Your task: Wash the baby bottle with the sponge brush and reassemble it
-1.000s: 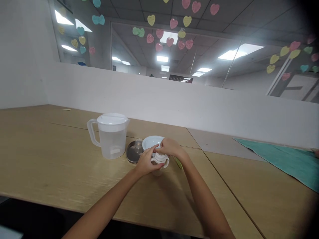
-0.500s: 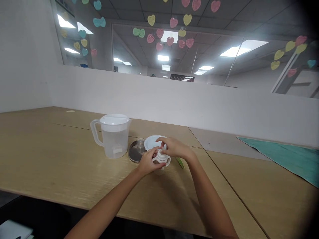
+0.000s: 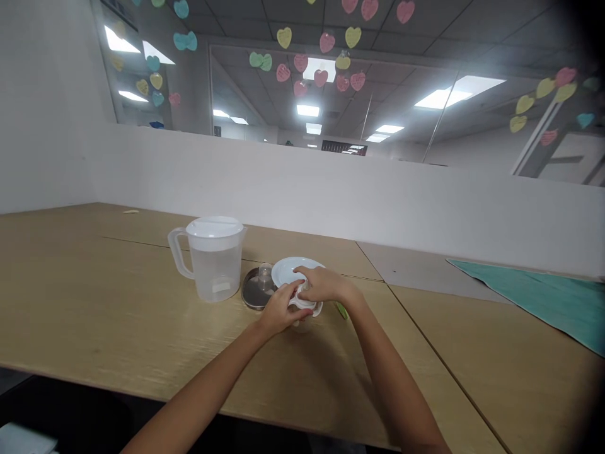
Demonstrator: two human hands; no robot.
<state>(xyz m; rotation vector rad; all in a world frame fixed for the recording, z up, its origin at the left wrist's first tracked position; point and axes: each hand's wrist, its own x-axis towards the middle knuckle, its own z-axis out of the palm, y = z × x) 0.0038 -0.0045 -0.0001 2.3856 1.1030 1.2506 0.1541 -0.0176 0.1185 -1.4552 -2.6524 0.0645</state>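
A baby bottle point(image 3: 307, 304) with a white collar and side handles stands near the middle of the table; its lower part is clear and mostly hard to make out. My left hand point(image 3: 278, 310) is closed around the bottle's left side, thumb across the front. From above, my right hand point(image 3: 325, 285) has its fingers curled over the white top, which they largely cover. Just behind the hands sits a white bowl point(image 3: 283, 271). To their left is a round metal tray point(image 3: 254, 295) with a clear dome cap point(image 3: 265, 275) in it.
A lidded clear pitcher point(image 3: 217, 268) stands left of the metal tray. Something green point(image 3: 341, 310) lies partly under my right wrist. A teal cloth point(image 3: 534, 290) covers the far right of the table point(image 3: 155, 328). A white wall rises behind.
My right hand has turned and settled lower over the bottle's top, hiding more of it. My left hand keeps its hold. The view has shifted slightly.
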